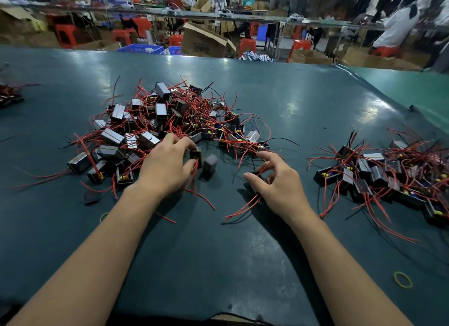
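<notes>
Both my arms reach out in front. My left hand (167, 166) pinches, my right hand (275, 183) curls its fingers.

Two small black box modules with red leads, centre frame, one per hand.
The left module (195, 155) is a black box stood on end, pinched by the left hand (165, 165), its red lead hanging down-frame. The right module (258, 176) is mostly hidden under the right hand (274, 180), its red and black leads trailing lower left on the table (218, 252).
</notes>
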The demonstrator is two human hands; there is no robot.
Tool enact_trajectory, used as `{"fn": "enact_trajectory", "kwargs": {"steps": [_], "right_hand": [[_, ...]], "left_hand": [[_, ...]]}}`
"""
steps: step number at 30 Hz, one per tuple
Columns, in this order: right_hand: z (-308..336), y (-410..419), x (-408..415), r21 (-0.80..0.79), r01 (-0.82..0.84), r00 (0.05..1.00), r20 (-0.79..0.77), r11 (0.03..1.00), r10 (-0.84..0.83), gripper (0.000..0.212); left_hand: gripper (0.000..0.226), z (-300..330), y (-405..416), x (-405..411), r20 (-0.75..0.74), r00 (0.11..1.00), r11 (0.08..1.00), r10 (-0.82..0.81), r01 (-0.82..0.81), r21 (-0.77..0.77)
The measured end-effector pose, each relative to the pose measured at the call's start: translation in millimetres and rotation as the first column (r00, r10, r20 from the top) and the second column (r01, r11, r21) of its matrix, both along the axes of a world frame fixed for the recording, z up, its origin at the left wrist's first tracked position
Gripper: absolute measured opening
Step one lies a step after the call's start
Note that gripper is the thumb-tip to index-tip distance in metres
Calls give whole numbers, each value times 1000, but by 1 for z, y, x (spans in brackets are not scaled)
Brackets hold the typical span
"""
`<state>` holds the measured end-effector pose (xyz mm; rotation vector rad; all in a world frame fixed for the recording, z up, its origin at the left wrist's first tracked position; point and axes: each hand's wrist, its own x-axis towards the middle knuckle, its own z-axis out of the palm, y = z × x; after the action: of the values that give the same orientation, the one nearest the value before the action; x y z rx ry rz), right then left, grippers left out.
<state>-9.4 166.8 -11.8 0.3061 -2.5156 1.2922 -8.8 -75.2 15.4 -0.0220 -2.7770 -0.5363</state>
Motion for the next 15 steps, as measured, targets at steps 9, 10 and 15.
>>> {"fn": "enact_trajectory", "kwargs": {"steps": [9, 10, 15], "right_hand": [[0, 0, -1, -12, 11, 1000, 22, 1000, -11, 30], [1, 0, -1, -1, 18, 1000, 15, 1000, -18, 22], [1, -1, 1, 47, 39, 999, -10, 998, -39, 13]], "left_hand": [[24, 36, 10, 7, -196, 981, 807, 13, 105, 582], [16, 36, 17, 14, -140, 990, 665, -27, 123, 737], [17, -1, 48, 45, 79, 970, 625, -228, 84, 776]]}}
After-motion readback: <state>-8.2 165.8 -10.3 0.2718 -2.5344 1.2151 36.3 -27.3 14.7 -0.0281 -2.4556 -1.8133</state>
